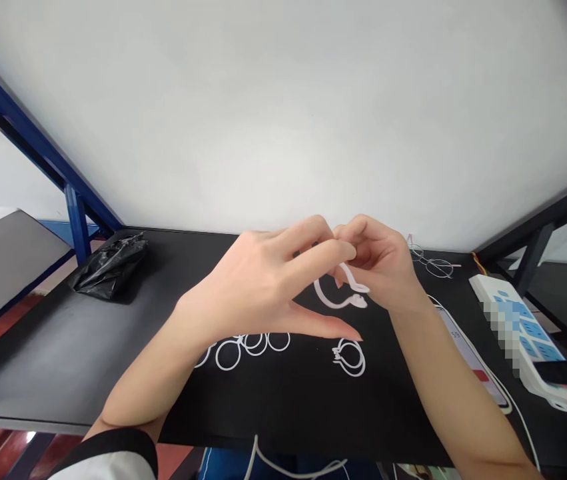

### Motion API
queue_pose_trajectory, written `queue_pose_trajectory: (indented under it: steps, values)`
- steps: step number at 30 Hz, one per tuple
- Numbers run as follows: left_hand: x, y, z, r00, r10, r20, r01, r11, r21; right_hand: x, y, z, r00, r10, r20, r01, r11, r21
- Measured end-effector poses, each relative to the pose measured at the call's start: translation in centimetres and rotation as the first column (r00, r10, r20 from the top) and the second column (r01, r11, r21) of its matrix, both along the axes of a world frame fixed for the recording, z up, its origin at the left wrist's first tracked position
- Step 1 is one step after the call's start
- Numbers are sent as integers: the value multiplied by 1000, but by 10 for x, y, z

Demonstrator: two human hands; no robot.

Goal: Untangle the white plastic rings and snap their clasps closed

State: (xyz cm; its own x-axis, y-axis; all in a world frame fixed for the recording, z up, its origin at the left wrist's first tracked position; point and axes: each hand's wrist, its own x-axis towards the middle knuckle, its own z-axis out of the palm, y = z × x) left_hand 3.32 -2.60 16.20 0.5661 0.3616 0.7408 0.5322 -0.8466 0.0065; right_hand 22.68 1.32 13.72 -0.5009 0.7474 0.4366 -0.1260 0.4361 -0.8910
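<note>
A white plastic ring hangs in the air above the table, its two clasp ends apart. My right hand is closed, pinching the ring's upper part; the exact grip is hidden behind my left fingers. My left hand reaches across from the left, thumb spread well away from its other fingers, with its fingertips overlapping the ring's top edge. On the table below lie two overlapping white rings. Several more rings lie in a cluster under my left hand, partly covered by it.
A black plastic bag sits on the black tabletop at the left. Toward the right are wire-frame glasses, a lit phone with a white cable, and a white power strip. Blue frame bars rise at the left.
</note>
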Motion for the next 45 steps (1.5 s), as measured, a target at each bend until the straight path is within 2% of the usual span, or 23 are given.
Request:
queue_pose_trajectory:
  steps: [4,9,13,16,19,26,33,38,45]
  values:
    - [1,-1,-1,1000,-5,-27,5,1000,1,-7,-7,1,983,54,-174,-55,999,1]
    - [3,-1,1,998,-52,-16,52,999,-1,-9,-6,-1,967,108,-233,-116,993,-22]
    - [1,-1,0,999,-49,-17,49,998,-41,-1,-5,5,992,59,-112,-59,998,1]
    - [-3,-1,0,999,-8,-32,6,999,-45,9,-6,13,999,-40,11,39,996,85]
    - [-6,-2,1,999,14,-50,-16,999,-41,19,-11,22,994,-106,15,100,970,221]
    - [-9,-3,4,998,38,-56,-40,998,-46,30,-29,34,991,-104,85,61,910,410]
    - [-8,-4,4,999,-6,32,9,997,-80,27,-33,37,947,-293,134,162,792,588]
    - [-7,-5,4,997,-32,76,39,994,-102,25,-33,38,937,-319,143,152,738,657]
    - [-8,-6,5,994,-47,94,61,988,-144,27,-34,36,939,-316,134,151,729,667]
